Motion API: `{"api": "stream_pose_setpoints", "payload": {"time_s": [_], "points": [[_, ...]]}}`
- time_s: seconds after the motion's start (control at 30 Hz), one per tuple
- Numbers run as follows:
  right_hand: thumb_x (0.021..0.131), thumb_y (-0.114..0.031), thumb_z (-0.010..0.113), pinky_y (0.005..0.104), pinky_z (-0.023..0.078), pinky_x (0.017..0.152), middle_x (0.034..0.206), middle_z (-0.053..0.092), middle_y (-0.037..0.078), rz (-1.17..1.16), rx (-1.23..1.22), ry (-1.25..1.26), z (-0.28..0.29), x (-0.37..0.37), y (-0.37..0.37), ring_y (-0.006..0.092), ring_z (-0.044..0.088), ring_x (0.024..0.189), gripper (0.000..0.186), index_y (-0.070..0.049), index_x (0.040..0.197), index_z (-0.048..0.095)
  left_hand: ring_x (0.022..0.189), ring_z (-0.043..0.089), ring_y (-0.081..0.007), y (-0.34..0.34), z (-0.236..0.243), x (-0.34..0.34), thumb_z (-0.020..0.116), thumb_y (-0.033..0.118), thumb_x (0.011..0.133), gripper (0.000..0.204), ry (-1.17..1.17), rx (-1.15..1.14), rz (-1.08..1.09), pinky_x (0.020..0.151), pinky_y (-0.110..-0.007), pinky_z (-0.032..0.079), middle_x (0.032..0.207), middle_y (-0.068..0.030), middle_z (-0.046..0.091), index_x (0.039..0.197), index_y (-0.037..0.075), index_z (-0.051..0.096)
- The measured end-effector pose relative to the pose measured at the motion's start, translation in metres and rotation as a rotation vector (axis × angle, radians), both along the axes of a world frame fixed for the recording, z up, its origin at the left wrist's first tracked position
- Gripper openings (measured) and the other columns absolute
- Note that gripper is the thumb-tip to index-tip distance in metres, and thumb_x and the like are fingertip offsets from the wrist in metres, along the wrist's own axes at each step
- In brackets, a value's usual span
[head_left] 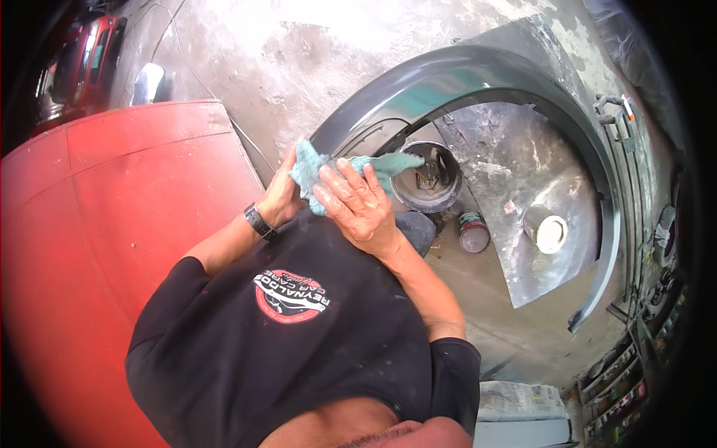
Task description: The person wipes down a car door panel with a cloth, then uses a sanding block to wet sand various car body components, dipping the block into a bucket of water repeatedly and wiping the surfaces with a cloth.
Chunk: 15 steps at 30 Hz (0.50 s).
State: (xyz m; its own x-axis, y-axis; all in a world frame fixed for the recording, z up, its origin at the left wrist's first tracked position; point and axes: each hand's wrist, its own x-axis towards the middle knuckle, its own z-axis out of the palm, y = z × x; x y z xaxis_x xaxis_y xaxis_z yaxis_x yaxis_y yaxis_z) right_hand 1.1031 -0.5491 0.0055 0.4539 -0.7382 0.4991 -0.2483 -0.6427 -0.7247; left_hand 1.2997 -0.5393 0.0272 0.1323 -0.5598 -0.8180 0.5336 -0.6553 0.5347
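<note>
A pale teal cloth [308,175] is bunched between my two hands, at the left end of a dark grey car fender [455,71]. My left hand [281,193], with a black watch at the wrist, is closed on the cloth's left side; its fingers are partly hidden behind it. My right hand [362,213] presses over the cloth from the front, fingers long and slightly bent. A loose tail of cloth sticks out to the right past these fingertips. Whether the cloth touches the fender I cannot tell.
A bucket [429,201] stands beneath the fender, with a small can [474,233] beside it. Inside the fender's arch, an open can [549,230] stands on a stained flat sheet [515,179]. A red car panel [149,172] lies left; metal racks [627,179] line the right.
</note>
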Motion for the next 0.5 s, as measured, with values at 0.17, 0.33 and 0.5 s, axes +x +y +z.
{"api": "stream_pose_setpoints", "payload": {"time_s": [0.17, 0.33, 0.5], "points": [[0.105, -0.021, 0.049, 0.0393, 0.047, 0.099, 0.118, 0.065, 0.015, -0.313, 0.490, -0.385, 0.028, -0.025, -0.011, 0.0252, 0.063, 0.111, 0.029, 0.002, 0.119, 0.059, 0.109, 0.063, -0.0134, -0.007, 0.005, 0.009, 0.048, 0.065, 0.099, 0.064, 0.077, 0.077, -0.087, 0.085, -0.031, 0.053, 0.123, -0.0047, 0.066, 0.135, 0.013, 0.058], [0.100, -0.012, 0.060, 0.0357, 0.047, 0.090, 0.111, 0.059, 0.016, -0.569, 0.457, -0.067, 0.021, -0.018, -0.031, 0.0279, 0.059, 0.098, 0.026, 0.004, 0.120, 0.058, 0.115, 0.060, -0.0205, -0.016, 0.009, 0.009, 0.047, 0.066, 0.099, 0.069, 0.034, 0.051, -0.122, 0.090, -0.039, 0.050, 0.133, -0.0080, 0.061, 0.141, 0.011, 0.053], [0.086, 0.004, 0.066, 0.0364, 0.051, 0.084, 0.102, 0.064, 0.015, -0.151, 0.573, -0.104, 0.052, -0.021, -0.012, 0.0279, 0.064, 0.094, 0.027, 0.002, 0.113, 0.068, 0.103, 0.062, -0.0162, -0.020, -0.007, 0.019, 0.044, 0.068, 0.099, 0.066, 0.105, 0.041, -0.057, 0.078, -0.035, 0.050, 0.121, -0.0054, 0.065, 0.133, 0.012, 0.056]]}}
